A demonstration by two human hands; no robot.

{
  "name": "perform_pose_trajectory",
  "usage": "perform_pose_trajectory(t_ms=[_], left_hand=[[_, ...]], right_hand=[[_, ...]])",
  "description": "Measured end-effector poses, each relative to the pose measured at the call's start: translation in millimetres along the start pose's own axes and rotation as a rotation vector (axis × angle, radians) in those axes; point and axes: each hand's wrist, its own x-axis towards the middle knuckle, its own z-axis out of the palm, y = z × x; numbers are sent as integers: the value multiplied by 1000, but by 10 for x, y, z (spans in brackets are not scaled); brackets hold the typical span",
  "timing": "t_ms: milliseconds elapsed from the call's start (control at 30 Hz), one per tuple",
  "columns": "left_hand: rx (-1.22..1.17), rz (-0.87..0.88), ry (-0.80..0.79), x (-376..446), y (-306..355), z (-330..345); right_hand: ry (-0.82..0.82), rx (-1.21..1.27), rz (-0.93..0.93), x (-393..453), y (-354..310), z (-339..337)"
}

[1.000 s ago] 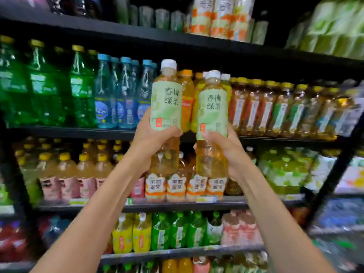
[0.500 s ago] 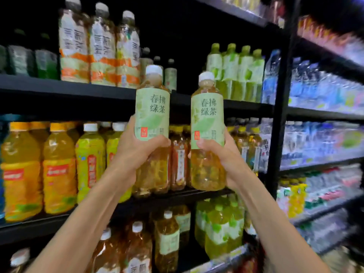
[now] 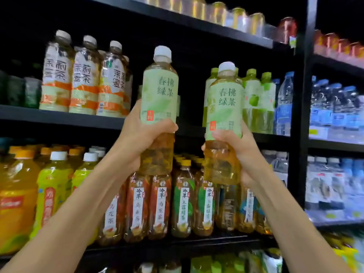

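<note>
1. Left hand (image 3: 143,138) is wrapping its fingers tight around a clear plastic tea bottle with a pale green label (image 3: 158,107).
2. Right hand (image 3: 241,152) is gripping a second matching green-label tea bottle (image 3: 224,119).
3. Both bottles are standing upright in front of the black metal shelf (image 3: 65,117).

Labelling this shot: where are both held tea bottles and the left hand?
Left-hand bottle (image 3: 159,95), head view, on its label.
Right-hand bottle (image 3: 224,109), head view, on its label.
Left hand (image 3: 144,138), head view, thumb base.

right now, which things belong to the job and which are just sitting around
In hand: left hand, left tea bottle, right hand, right tea bottle.
Just sitting: orange-banded bottles, brown tea bottles, water bottles, shelf.
</note>
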Motion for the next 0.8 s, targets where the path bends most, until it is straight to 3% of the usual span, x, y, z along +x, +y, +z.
perform_pose_trajectory(t_ms=[267,533,800], left_hand=[[71,61,129,562,387,-51],[199,124,123,1269,356,-138],[193,56,30,1818,46,-67]], right_hand=[[-101,179,-24,579,-158,-87],[-74,191,15,1341,-190,15],[-93,150,96,1781,-17,108]])
